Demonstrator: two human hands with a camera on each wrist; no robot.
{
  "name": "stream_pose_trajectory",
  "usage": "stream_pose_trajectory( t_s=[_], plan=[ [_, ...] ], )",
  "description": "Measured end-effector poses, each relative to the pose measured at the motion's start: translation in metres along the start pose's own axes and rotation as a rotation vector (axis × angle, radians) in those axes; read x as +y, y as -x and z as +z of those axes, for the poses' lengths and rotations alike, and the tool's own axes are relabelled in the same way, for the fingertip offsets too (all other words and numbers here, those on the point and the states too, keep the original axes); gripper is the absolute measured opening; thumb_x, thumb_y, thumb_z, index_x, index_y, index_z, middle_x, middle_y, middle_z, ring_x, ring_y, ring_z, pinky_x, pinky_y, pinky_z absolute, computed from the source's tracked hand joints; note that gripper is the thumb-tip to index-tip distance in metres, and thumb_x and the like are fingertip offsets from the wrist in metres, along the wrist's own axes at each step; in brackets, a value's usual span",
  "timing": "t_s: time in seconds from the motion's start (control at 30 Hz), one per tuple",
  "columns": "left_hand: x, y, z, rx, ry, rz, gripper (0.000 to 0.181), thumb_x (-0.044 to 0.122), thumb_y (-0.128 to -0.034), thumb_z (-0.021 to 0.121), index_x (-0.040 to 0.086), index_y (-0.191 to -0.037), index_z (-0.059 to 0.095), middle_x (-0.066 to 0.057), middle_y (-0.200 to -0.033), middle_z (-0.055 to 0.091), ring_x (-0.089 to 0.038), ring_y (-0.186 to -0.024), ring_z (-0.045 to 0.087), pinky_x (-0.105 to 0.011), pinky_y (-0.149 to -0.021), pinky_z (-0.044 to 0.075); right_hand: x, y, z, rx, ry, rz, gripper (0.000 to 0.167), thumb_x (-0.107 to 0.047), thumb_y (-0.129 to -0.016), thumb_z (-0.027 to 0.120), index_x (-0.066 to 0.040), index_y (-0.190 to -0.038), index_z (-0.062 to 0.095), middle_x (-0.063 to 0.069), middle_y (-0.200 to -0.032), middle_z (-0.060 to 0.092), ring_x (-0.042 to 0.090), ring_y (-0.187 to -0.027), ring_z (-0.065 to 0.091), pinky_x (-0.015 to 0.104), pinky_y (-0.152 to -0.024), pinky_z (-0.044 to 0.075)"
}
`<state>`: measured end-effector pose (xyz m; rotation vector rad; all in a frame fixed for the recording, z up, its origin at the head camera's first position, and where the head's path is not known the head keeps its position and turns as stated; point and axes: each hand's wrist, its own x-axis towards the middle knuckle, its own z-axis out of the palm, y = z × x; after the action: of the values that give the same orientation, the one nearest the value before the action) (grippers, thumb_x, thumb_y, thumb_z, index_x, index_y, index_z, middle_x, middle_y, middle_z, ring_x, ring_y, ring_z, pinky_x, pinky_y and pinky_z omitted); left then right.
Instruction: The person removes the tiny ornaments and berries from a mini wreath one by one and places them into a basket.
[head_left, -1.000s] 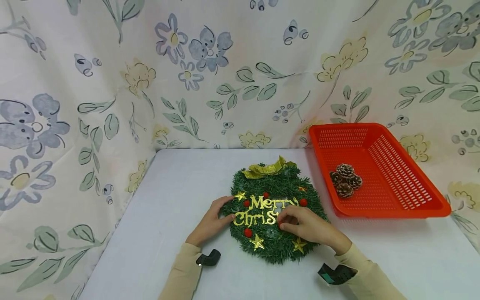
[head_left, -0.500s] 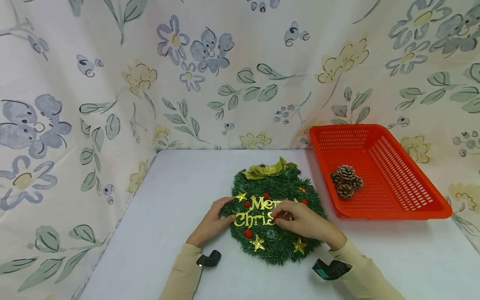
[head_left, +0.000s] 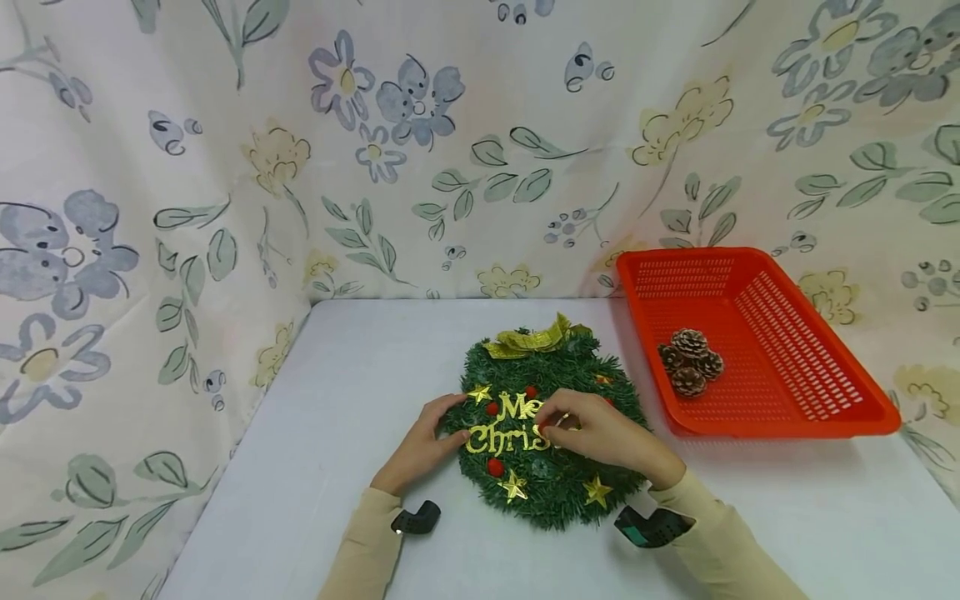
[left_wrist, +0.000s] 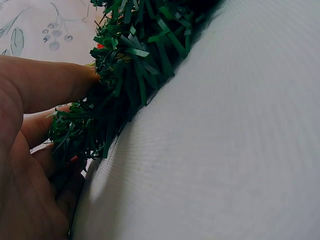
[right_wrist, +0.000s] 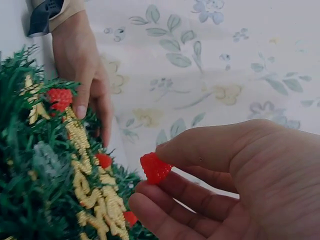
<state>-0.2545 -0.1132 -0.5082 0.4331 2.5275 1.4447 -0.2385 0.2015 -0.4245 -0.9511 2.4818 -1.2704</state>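
Observation:
A green wreath [head_left: 555,500] lies on the white table, with gold "Merry Christmas" lettering [head_left: 495,439], gold stars [head_left: 513,486], red berries [head_left: 496,467] and a gold bow [head_left: 527,338]. My left hand [head_left: 422,444] grips the wreath's left edge, thumb and fingers around the greenery [left_wrist: 145,60]. Over the lettering, my right hand [head_left: 609,431] pinches a red berry between thumb and fingers; the right wrist view shows that berry [right_wrist: 156,168] held above the wreath. Part of the lettering is hidden behind the right hand.
To the right stands a red perforated basket [head_left: 780,429] with several pine cones [head_left: 689,382] at its left side. Behind the table hangs a floral curtain [head_left: 480,125]. Black devices are strapped at the left wrist [head_left: 417,518] and right wrist [head_left: 654,527].
My right hand has moved a little left and away from me over the lettering, still pinching the berry. The left hand remains at the wreath's edge.

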Motion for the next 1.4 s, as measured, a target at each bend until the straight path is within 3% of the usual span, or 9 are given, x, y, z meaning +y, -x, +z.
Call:
stream_pose_trajectory(
  t_s=[0.4, 0.67, 0.87, 1.1, 1.4],
  plan=[
    [0.0, 0.001, -0.001, 0.001, 0.017, 0.004, 0.061, 0.024, -0.098, 0.069, 0.022, -0.154, 0.043, -0.014, -0.161, 0.033, -0.037, -0.152, 0.028, -0.061, -0.122, 0.027, -0.013, -0.013, -0.007, 0.013, 0.004, -0.027, 0.015, -0.015, -0.099, 0.066, -0.011, -0.113, 0.071, 0.0, -0.107, 0.068, 0.009, -0.09, 0.06, 0.026, -0.08, 0.057],
    [0.0, -0.001, -0.002, 0.005, 0.011, 0.007, 0.06, 0.025, -0.0978, 0.069, 0.025, -0.153, 0.044, -0.011, -0.161, 0.034, -0.034, -0.153, 0.029, -0.061, -0.123, 0.028, -0.013, -0.009, -0.015, 0.057, -0.01, -0.047, 0.014, -0.014, -0.1, 0.066, -0.013, -0.113, 0.07, 0.002, -0.108, 0.069, 0.01, -0.085, 0.06, 0.025, -0.073, 0.054],
    [-0.002, -0.001, -0.002, -0.006, 0.008, 0.019, 0.062, 0.023, -0.0975, 0.069, 0.021, -0.154, 0.043, -0.014, -0.161, 0.033, -0.038, -0.152, 0.028, -0.062, -0.122, 0.027, -0.009, -0.005, -0.017, 0.063, -0.046, -0.039, 0.014, -0.015, -0.101, 0.064, -0.015, -0.113, 0.07, 0.004, -0.108, 0.069, 0.01, -0.09, 0.066, 0.028, -0.077, 0.059],
    [-0.002, 0.0, -0.002, -0.008, 0.015, 0.016, 0.061, 0.024, -0.0976, 0.069, 0.023, -0.153, 0.043, -0.012, -0.162, 0.034, -0.035, -0.153, 0.028, -0.059, -0.124, 0.025, -0.008, 0.001, -0.025, 0.117, -0.014, -0.023, 0.014, -0.014, -0.099, 0.066, -0.018, -0.111, 0.071, 0.0, -0.105, 0.069, 0.009, -0.091, 0.065, 0.025, -0.076, 0.057],
    [-0.001, 0.001, -0.002, -0.006, 0.014, 0.015, 0.062, 0.025, -0.0969, 0.07, 0.022, -0.153, 0.044, -0.013, -0.161, 0.034, -0.036, -0.152, 0.028, -0.061, -0.123, 0.026, -0.006, 0.004, -0.036, 0.148, -0.07, 0.013, 0.014, -0.01, -0.099, 0.066, -0.013, -0.111, 0.071, 0.007, -0.109, 0.07, 0.01, -0.092, 0.067, 0.026, -0.08, 0.059]
  ],
)
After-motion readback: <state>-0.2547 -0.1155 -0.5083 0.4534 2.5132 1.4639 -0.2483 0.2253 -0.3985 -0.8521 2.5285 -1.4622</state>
